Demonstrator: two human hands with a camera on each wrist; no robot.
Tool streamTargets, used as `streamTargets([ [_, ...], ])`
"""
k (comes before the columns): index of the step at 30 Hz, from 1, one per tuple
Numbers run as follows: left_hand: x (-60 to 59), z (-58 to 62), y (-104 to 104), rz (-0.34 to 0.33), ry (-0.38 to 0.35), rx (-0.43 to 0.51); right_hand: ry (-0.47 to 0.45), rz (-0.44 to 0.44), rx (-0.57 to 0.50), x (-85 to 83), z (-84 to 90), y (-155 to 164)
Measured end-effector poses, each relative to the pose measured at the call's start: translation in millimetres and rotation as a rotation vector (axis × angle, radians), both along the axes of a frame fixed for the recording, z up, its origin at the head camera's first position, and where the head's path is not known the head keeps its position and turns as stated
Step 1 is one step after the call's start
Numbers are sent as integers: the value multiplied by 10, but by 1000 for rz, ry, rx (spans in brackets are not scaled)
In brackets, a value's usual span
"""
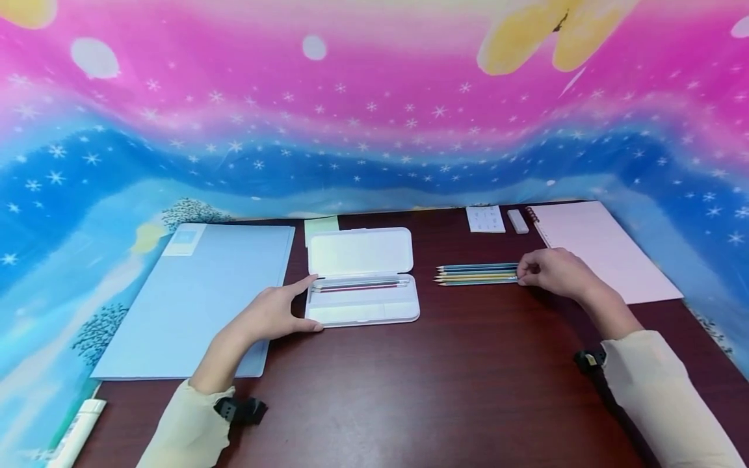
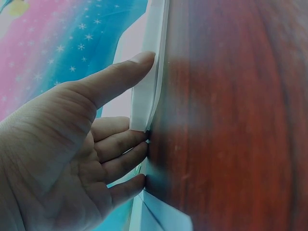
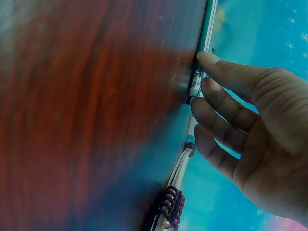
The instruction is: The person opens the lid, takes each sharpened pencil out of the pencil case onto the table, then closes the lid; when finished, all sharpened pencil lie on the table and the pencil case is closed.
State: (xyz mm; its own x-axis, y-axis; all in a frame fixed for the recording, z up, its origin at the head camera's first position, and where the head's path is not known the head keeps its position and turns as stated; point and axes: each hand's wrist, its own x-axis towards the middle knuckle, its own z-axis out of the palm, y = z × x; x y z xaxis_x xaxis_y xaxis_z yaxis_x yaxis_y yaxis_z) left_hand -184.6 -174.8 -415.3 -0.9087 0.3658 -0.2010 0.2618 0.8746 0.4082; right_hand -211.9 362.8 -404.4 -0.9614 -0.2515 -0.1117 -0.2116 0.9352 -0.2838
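Observation:
An open white pencil case [image 1: 363, 313] lies with its lid folded back. A few pencils [image 1: 359, 286] lie along its inner back edge. My left hand [image 1: 272, 312] holds the case's left end, thumb at the front edge and index finger near the hinge. To the right, several pencils [image 1: 474, 274] lie side by side on the table, points to the left. My right hand [image 1: 552, 273] is at their right ends, thumb and fingertips pinching there. In the right wrist view, the thumb sits on a pencil [image 3: 196, 82] near its metal-banded end; the other pencils are mostly hidden.
A light blue folder [image 1: 205, 292] lies left, partly under the left hand. A pink spiral notebook [image 1: 608, 250] is at right. An eraser [image 1: 517, 221] and a small printed card [image 1: 486, 219] lie behind the pencils. A pale green paper [image 1: 322, 225] sits behind the case; a white tube [image 1: 78, 432] is front left.

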Motion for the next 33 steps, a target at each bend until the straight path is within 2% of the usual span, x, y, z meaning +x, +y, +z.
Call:
streamTargets([
  [6, -6, 0, 25, -3, 0, 11, 50, -14, -113, 50, 28, -62],
  [11, 6, -34, 28, -7, -13, 6, 90, 59, -187, 68, 80, -273],
  [16, 3, -44, 20, 8, 0, 14, 135, 148, -197, -37, 119, -605],
  [25, -23, -13, 12, 8, 1, 12, 77, 276, -249, -223, 129, -1265],
  [33, -16, -22, -11, 2, -1, -2, 36, 395, -163, -204, 72, -1837],
])
